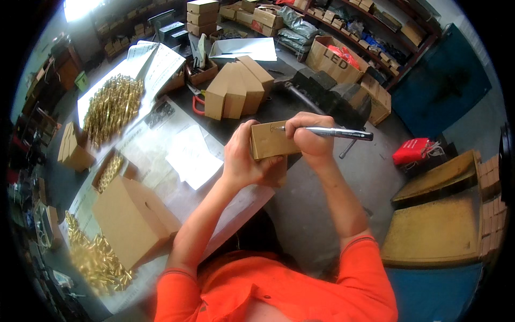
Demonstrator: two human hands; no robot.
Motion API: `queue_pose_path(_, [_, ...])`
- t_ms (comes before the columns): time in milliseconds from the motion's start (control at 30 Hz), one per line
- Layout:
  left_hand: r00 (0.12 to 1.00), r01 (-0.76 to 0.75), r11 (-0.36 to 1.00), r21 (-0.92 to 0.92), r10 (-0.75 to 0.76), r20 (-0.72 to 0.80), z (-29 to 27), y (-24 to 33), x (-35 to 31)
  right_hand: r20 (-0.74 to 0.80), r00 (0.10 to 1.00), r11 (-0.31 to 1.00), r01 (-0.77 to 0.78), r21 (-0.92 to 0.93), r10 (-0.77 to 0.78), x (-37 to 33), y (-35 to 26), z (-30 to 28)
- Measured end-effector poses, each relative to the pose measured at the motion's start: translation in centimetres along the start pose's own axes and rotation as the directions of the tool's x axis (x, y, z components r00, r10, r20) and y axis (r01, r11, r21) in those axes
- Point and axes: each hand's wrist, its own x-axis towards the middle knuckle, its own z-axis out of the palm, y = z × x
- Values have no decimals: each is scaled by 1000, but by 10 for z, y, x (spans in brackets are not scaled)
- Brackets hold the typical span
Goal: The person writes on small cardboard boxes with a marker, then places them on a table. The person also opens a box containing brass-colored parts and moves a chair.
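Many short gold-coloured pieces (pixel 102 268) lie on the left, at eight o'clock from the small carton (pixel 271 145) in the person's grasp; slender gold-coloured pieces (pixel 112 107) lie just past nine. Nearer, a large brown box (pixel 129 220) sits at eight, white paper (pixel 193 155) at nine, and a cluster of brown boxes (pixel 230 91) at eleven. The left hand (pixel 238 158) grasps the carton around its left side and lower edge. The right hand (pixel 311 134) pinches a silver-and-black pen (pixel 348 133), its tip against the carton's face beside dark marks. Farther out, at three o'clock, is a red bag (pixel 412 150).
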Motion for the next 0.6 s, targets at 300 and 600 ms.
queue_pose_path(300, [1000,0,1000,-3,0,9,-1,1,0,-36,999,1000,-28,5,28,-1,-1,-4])
queue_pose_path(600, [1000,10,1000,-25,-10,6,0,2,0,-21,1000,1000,18,18,-17,0,0,-3])
